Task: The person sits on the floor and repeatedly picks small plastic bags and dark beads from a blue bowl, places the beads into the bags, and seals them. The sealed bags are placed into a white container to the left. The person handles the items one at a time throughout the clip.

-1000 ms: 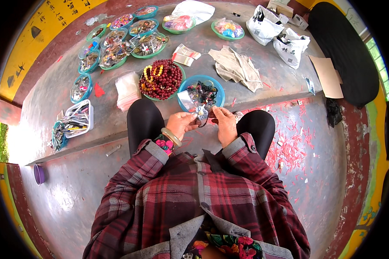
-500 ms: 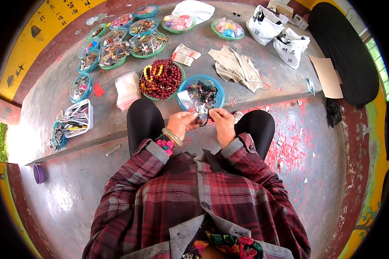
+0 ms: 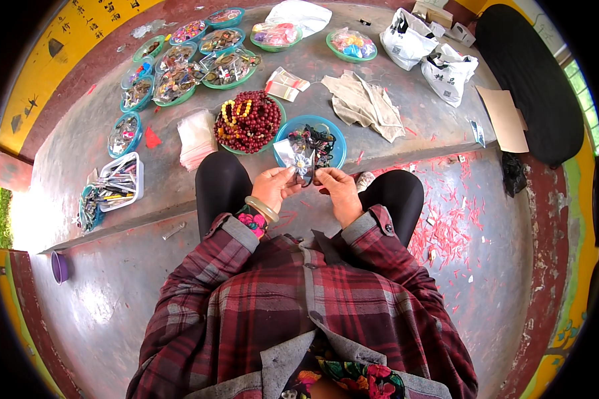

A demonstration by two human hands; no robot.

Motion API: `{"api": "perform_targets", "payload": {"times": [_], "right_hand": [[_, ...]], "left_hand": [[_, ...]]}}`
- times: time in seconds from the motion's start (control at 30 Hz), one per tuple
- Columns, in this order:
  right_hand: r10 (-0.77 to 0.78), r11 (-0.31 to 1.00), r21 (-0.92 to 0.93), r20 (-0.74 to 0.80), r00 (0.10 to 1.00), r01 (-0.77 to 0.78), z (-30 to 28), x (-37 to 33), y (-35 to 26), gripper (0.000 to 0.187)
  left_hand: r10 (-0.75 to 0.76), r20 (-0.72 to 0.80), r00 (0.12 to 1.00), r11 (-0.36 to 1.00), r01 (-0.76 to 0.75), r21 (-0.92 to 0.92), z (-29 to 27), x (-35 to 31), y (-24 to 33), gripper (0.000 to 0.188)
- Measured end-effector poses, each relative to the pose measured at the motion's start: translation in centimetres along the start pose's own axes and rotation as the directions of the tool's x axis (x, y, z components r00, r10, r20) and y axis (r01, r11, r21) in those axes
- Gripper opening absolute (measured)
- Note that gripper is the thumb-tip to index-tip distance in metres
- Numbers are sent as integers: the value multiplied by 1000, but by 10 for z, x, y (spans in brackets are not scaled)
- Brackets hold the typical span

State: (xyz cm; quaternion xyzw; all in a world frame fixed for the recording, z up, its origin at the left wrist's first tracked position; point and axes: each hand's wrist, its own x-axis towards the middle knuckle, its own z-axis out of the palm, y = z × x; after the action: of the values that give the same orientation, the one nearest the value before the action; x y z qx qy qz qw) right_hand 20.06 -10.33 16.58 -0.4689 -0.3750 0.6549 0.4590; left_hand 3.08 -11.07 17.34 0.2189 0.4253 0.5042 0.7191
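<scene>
Between my two hands, at the near rim of a blue basin [image 3: 342, 147], is a hair tie [image 3: 303, 164] with a pale blue-white flower and a dark loop. My left hand [image 3: 271, 189] pinches its left side between thumb and fingers. My right hand [image 3: 340, 193] is closed at the loop's right side. Inside the basin lie tangled dark hair ties [image 3: 321, 143] and a small white card or packet [image 3: 285, 151]. Beside it, dark red and yellow bead strings [image 3: 253, 123] fill a green basin.
Clear plastic bags [image 3: 196, 136] lie stacked on the left of the ledge. Farther off stand several basins of trinkets [image 3: 176, 83], a beige cloth [image 3: 363, 103] and white carrier bags [image 3: 449, 73]. A white tray of pens [image 3: 121, 183] sits at left; red scraps [image 3: 446, 226] litter the floor.
The flower has shifted slightly away from me and left, and turned. My right fingers have lifted and spread a little along the dark loop.
</scene>
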Motion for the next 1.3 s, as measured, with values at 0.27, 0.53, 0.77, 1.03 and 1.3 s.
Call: {"api": "perform_targets", "payload": {"times": [0.27,0.53,0.77,1.03,1.3], "right_hand": [[42,999,-7,54,998,-42,-2,4,9,14],[44,997,-61,39,998,-41,-1,1,4,13],[-85,994,68,41,996,82,-1,4,-13,28],[29,999,-19,103,994,-27,-7,2,-6,16],[-4,1000,-9,71,997,5,-4,-2,-7,17]], "left_hand": [[2,3,1000,1000,-2,-11,-2,1,-4,19],[3,35,999,1000,-4,21,-3,4,-6,20],[-97,155,983,878,12,478,-15,7,-7,23],[-119,220,968,833,-24,553,-11,3,-6,20],[-166,217,962,834,20,551,-12,3,-1,19]]}}
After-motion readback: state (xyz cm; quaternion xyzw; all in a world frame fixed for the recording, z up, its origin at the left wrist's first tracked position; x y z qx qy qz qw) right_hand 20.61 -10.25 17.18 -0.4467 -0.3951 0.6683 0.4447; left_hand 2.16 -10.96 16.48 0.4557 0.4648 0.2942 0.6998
